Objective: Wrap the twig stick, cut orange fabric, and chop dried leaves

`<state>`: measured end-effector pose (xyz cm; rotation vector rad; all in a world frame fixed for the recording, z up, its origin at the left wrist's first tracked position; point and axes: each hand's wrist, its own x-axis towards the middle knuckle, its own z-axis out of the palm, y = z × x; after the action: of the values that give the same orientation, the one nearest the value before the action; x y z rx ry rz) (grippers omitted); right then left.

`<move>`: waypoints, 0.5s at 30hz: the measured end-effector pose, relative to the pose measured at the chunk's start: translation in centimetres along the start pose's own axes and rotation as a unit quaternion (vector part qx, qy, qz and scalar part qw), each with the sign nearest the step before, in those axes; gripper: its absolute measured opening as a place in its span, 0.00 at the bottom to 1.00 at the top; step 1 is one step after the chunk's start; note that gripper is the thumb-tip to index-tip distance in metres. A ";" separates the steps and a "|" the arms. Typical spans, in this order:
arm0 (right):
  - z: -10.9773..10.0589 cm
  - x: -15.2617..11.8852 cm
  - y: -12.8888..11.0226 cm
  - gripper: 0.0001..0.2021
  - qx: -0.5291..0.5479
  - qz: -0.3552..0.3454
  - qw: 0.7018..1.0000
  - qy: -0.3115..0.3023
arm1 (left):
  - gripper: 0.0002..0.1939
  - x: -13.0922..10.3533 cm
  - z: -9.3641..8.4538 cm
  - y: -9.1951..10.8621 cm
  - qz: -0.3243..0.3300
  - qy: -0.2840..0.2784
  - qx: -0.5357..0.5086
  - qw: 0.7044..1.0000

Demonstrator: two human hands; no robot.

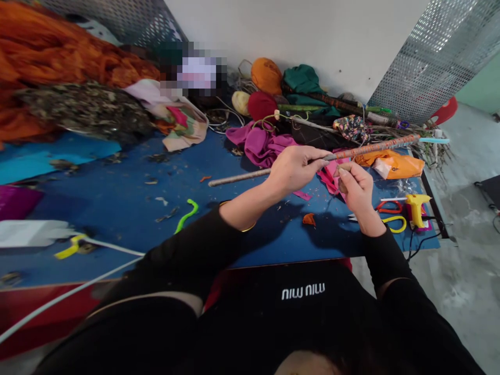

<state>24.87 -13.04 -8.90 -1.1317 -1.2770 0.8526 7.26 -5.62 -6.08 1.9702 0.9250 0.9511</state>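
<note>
My left hand (pixel 295 167) is closed around a long thin stick (pixel 242 178), held at a slant above the table. The stick's right part is wrapped in orange and grey, and a pale blue tip (pixel 434 140) shows at its far end. My right hand (pixel 357 187) is just below the stick, its fingers pinched on a small brownish piece (pixel 341 181), partly hidden and hard to make out. Pink cloth scraps (pixel 330 176) lie behind my right fingers. An orange scrap (pixel 309 219) rests on the table between my forearms.
Scissors with yellow and red handles (pixel 395 224) and a yellow glue gun (pixel 417 207) lie at the right of the blue table (pixel 273 245). Cloth, yarn balls (pixel 262 106) and twigs pile up behind. A white power strip (pixel 33 233) with its cable is at left.
</note>
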 end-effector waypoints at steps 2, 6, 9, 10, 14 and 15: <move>0.2 0.0 0.2 0.22 0.031 0.008 0.999 0.007 | 0.13 0.1 0.2 -0.3 0.001 -0.006 0.001 1.000; 0.5 0.1 0.6 0.22 0.029 0.010 1.000 0.006 | 0.14 0.2 0.4 -0.7 0.011 -0.011 0.023 1.000; 0.4 0.2 0.6 0.22 -0.024 -0.006 0.999 0.021 | 0.15 0.2 0.2 -0.4 0.005 -0.011 0.046 0.999; 0.4 0.2 0.5 0.22 -0.044 -0.018 0.999 0.026 | 0.15 0.2 0.1 -0.2 -0.004 -0.017 0.045 0.999; 0.4 0.2 0.4 0.20 -0.092 -0.069 0.993 0.017 | 0.16 0.3 -0.6 0.3 -0.031 -0.050 0.018 0.998; 0.3 0.2 0.5 0.20 -0.105 -0.079 0.991 0.013 | 0.16 0.4 -0.8 0.3 -0.030 -0.053 0.012 0.998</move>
<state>24.61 -12.67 -9.33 -1.1842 -1.4395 0.5938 6.88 -5.21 -5.36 1.9811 0.9339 0.7986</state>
